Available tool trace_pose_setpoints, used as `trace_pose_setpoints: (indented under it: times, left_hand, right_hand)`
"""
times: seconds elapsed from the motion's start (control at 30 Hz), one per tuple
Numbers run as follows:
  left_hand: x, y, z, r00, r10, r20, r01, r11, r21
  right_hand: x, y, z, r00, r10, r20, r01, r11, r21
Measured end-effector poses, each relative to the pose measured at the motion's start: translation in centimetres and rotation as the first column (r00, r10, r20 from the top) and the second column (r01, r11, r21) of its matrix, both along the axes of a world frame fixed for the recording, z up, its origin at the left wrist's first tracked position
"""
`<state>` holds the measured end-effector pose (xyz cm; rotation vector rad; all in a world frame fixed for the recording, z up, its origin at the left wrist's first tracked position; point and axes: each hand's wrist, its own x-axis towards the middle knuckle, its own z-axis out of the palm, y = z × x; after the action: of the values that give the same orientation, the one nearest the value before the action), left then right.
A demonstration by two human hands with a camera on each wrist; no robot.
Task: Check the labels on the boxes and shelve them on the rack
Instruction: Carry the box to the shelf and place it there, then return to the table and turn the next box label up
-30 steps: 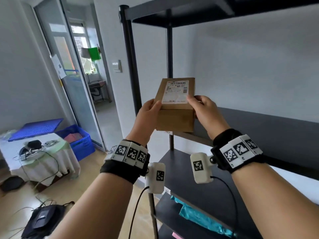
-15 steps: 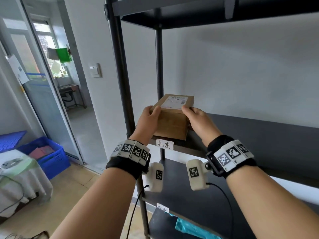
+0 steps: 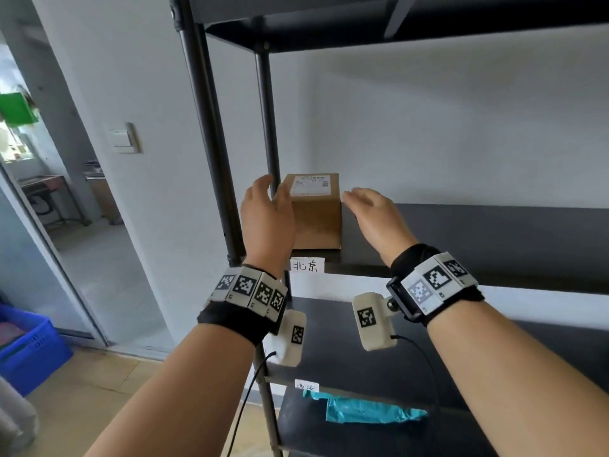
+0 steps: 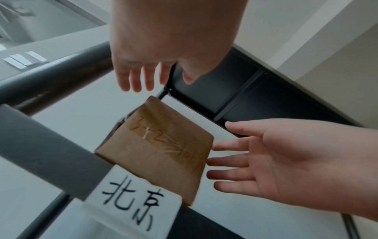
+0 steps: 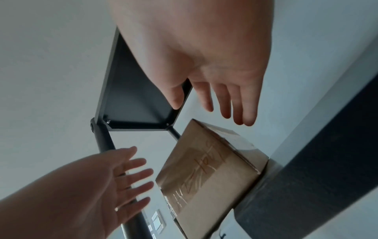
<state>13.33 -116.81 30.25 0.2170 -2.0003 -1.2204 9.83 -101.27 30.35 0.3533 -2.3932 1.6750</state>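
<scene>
A small brown cardboard box (image 3: 316, 222) with a white shipping label on top stands at the left end of the black rack's middle shelf (image 3: 478, 239), above a paper tag with handwritten characters (image 3: 306, 266). My left hand (image 3: 267, 212) hovers just left of the box with straight fingers, holding nothing. My right hand (image 3: 369, 209) is open a little to the right of it, also apart. In the left wrist view the box (image 4: 161, 145) shows orange writing on its front, with my left hand (image 4: 147, 71) above it and my right hand's fingers (image 4: 231, 161) beside it. The right wrist view shows the box (image 5: 208, 174) between both open hands.
The rack has a black upright post (image 3: 207, 133) at its left front corner and another shelf above. A teal parcel (image 3: 365, 410) lies on the lower shelf beside a second paper tag (image 3: 306, 385). A blue crate (image 3: 29, 351) sits on the floor at left, by an open doorway.
Both hands carried the box forward and down onto the middle shelf, then let go of it. They now stand open on either side of it.
</scene>
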Motion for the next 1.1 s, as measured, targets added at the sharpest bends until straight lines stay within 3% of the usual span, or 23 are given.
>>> trace_pose_setpoints:
  times: [0.07, 0.27, 0.43, 0.67, 1.1]
  left_hand:
    - [0.8, 1.1, 0.2, 0.995, -0.032, -0.091, 0.032, 0.999, 0.003]
    - [1.9, 6.2, -1.1, 0.953, -0.26, -0.155, 0.263, 0.965, 0.0]
    - [2.9, 12.1, -3.8, 0.874, -0.484, 0.043, 0.486, 0.873, -0.049]
    - [4.9, 23.8, -6.1, 0.725, -0.653, 0.22, 0.681, 0.728, -0.079]
    - [11.5, 51.4, -12.7, 0.47, -0.771, 0.429, 0.855, 0.519, -0.003]
  right_hand:
    - [1.2, 0.8, -0.1, 1.0, -0.027, -0.011, 0.027, 1.0, -0.012]
    - [5.4, 5.5, -1.2, 0.986, -0.166, -0.032, 0.166, 0.986, -0.009]
    - [9.3, 12.1, -2.4, 0.944, -0.33, -0.023, 0.33, 0.944, 0.014]
    - [14.5, 23.1, -5.1, 0.86, -0.508, 0.052, 0.507, 0.861, 0.031]
    - [24.5, 50.0, -10.9, 0.713, -0.674, 0.193, 0.665, 0.738, 0.118]
